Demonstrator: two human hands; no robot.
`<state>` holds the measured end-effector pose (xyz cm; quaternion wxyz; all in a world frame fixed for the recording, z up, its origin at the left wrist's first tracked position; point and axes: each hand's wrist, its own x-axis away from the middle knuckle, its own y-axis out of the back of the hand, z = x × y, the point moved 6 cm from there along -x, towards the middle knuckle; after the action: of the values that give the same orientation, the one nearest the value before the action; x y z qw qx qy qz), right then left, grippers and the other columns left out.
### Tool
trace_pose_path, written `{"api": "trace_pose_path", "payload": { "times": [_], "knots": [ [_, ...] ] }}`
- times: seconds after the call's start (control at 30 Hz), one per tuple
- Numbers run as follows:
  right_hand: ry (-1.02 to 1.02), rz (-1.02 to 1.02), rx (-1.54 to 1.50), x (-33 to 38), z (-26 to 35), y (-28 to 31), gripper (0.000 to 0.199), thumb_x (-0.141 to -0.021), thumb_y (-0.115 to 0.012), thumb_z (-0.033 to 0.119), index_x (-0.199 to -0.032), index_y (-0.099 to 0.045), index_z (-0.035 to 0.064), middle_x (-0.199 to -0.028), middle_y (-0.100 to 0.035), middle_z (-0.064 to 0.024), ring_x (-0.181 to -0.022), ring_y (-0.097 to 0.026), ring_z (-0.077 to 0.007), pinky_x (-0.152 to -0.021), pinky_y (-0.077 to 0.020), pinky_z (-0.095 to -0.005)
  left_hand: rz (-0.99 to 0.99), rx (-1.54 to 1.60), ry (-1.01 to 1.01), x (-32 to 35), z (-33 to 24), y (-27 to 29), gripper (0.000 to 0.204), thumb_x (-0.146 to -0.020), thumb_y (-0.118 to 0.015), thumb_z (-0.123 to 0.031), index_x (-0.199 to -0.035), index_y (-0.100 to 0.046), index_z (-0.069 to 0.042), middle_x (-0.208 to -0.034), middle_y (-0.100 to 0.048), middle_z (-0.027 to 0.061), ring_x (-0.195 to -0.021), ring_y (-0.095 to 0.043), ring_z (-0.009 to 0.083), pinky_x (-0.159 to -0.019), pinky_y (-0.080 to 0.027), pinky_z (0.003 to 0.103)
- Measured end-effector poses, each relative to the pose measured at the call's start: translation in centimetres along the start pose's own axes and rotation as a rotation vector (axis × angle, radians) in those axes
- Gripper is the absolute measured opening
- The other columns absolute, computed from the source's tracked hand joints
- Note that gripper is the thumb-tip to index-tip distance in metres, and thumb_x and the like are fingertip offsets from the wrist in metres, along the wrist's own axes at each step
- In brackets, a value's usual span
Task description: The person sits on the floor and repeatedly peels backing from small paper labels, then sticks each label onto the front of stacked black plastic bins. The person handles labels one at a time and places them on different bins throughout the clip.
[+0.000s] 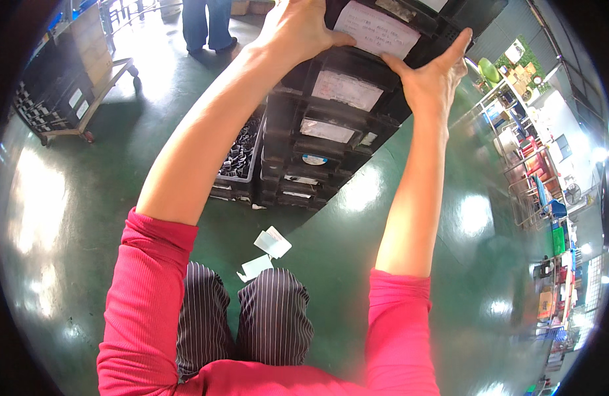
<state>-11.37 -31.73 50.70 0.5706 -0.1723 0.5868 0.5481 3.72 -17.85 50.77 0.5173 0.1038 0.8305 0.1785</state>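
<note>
A tall stack of black plastic crates (284,142) rises in front of me. A white paper label (377,30) with writing lies on the front of an upper crate. My left hand (298,30) is at the label's left edge, its thumb stretched out against it and its other fingers partly cut off by the top of the picture. From the right, my right hand (438,78) touches the label's lower edge with the thumb tip. Its index finger points up along the crate, spread wide from the thumb. Neither hand grips the crate visibly.
Left of the stack, a crate of small black parts (241,155) stands low. Light paper pieces (273,243) lie on the green floor near my knees. A wheeled trolley with boxes (60,99) is at the far left, and a person's legs (208,23) stand beyond. Shelving (535,152) lines the right.
</note>
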Motion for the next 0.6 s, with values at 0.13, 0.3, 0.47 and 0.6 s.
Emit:
{"api": "trace_pose_path", "payload": {
  "times": [0.13,0.3,0.47,0.6],
  "knots": [
    [-0.172,0.125,0.028,-0.4,-0.2,-0.2,0.132,-0.057,-0.089,0.041,-0.15,0.002,0.0138,-0.137,-0.034,-0.0371,-0.129,-0.037,-0.0465,-0.108,-0.032,-0.0439,0.001,-0.028,-0.047,0.6,-0.1,0.0,0.122,-0.06,-0.085,-0.01,-0.149,-0.001,-0.017,-0.146,-0.003,0.0361,-0.133,-0.013,0.0587,-0.107,-0.028,0.061],
    [-0.033,-0.026,-0.201,-1.3,-3.5,-0.1,0.132,-0.056,-0.089,0.043,-0.148,-0.003,0.0037,-0.141,-0.033,-0.0315,-0.132,-0.034,-0.0427,-0.11,-0.0293,-0.0421,-0.113,0.144,-0.192,-0.2,1.0,0.2,0.114,-0.064,-0.082,-0.011,-0.148,-0.005,-0.015,-0.145,-0.007,0.0364,-0.132,-0.016,0.0568,-0.106,-0.03,0.059],
    [-0.142,-0.261,-0.176,-0.2,-2.9,-2.3,0.132,-0.055,-0.087,0.053,-0.146,-0.007,-0.0011,-0.146,-0.021,-0.0303,-0.136,-0.028,-0.0394,-0.114,-0.0222,-0.0412,-0.313,0.179,-0.073,0.3,-0.2,0.2,0.102,-0.071,-0.076,-0.011,-0.147,-0.009,-0.012,-0.143,-0.019,0.0314,-0.128,-0.028,0.0516,-0.104,-0.033,0.057],
    [-0.085,-0.227,-0.546,0.3,-3.6,-1.8,0.107,-0.072,-0.081,0.036,-0.146,-0.011,0.0008,-0.147,-0.022,-0.0273,-0.138,-0.023,-0.0369,-0.115,-0.0183,-0.0421,-0.348,0.237,-0.183,0.2,1.2,-0.4,0.098,-0.071,-0.076,-0.013,-0.147,-0.013,-0.011,-0.142,-0.023,0.028,-0.126,-0.032,0.0502,-0.101,-0.035,0.056]
  ]
}}
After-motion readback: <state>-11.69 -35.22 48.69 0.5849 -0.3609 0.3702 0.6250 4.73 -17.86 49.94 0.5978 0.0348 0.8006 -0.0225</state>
